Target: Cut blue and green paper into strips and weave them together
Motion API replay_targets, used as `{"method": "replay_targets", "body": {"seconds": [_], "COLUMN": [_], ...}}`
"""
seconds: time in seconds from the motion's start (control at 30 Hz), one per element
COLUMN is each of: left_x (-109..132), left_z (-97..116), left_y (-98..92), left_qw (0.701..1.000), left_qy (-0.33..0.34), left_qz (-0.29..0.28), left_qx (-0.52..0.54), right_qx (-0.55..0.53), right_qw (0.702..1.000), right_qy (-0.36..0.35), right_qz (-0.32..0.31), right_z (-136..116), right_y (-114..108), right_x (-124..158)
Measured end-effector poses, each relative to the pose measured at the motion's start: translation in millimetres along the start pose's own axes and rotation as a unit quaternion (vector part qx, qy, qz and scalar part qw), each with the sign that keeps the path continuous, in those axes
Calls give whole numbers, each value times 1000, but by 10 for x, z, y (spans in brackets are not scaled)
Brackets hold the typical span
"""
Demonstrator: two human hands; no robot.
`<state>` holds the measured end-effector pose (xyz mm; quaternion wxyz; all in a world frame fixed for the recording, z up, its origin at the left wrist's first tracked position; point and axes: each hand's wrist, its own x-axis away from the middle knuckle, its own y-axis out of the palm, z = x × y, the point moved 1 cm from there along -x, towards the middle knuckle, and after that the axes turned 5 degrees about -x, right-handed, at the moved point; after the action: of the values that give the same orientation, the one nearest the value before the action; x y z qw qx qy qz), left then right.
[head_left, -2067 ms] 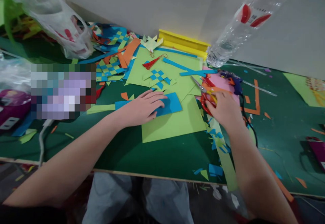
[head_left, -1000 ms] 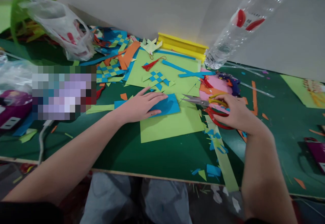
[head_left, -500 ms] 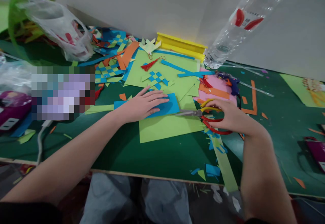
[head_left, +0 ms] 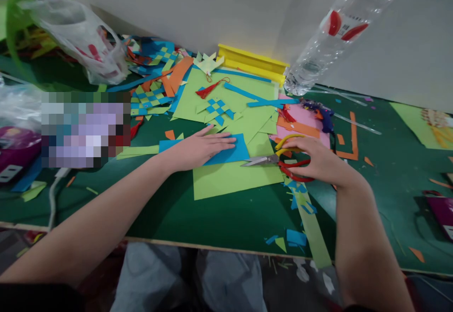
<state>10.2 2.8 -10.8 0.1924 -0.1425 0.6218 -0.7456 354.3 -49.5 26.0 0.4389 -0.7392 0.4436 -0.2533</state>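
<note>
My left hand (head_left: 201,148) lies flat on a strip of blue paper (head_left: 241,147), fingers stretched out toward its right end. Under the blue strip is a light green sheet (head_left: 233,183). My right hand (head_left: 325,163) grips a pair of scissors (head_left: 272,159) by its yellow and red handles. The blades point left, over the green sheet, close to the blue strip's lower right corner. Just behind my left hand lies a woven blue and green paper piece (head_left: 216,107), with a red tassel (head_left: 208,90) near it.
A yellow holder (head_left: 251,64) and a clear plastic bottle (head_left: 311,64) stand by the wall. Paper scraps (head_left: 150,98), a white plastic bag (head_left: 85,38) and a blurred-out device with a cable (head_left: 53,198) are at left. Cut bits (head_left: 296,237) lie near the front edge.
The scissors have shifted slightly, their tips coming a little toward me and their handles a bit left. The fingers of my left hand look closer together. The blue strip stays under my left hand.
</note>
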Motion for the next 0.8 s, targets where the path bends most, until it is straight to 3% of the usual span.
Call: {"method": "replay_targets", "body": {"seconds": [0.27,0.8], "left_x": [-8,2], "left_z": [1,-7], "left_y": [5,4], "left_qw": [1000,1000], "left_qy": [-3,-6], "left_qz": [4,7], "left_qx": [7,17], "right_qx": [25,23], "right_qw": [1000,999], "right_qy": [-5,-35], "right_qz": [16,7], "right_z": [-203,-278], "right_y": [64,177], "right_x": [-65,-100]}}
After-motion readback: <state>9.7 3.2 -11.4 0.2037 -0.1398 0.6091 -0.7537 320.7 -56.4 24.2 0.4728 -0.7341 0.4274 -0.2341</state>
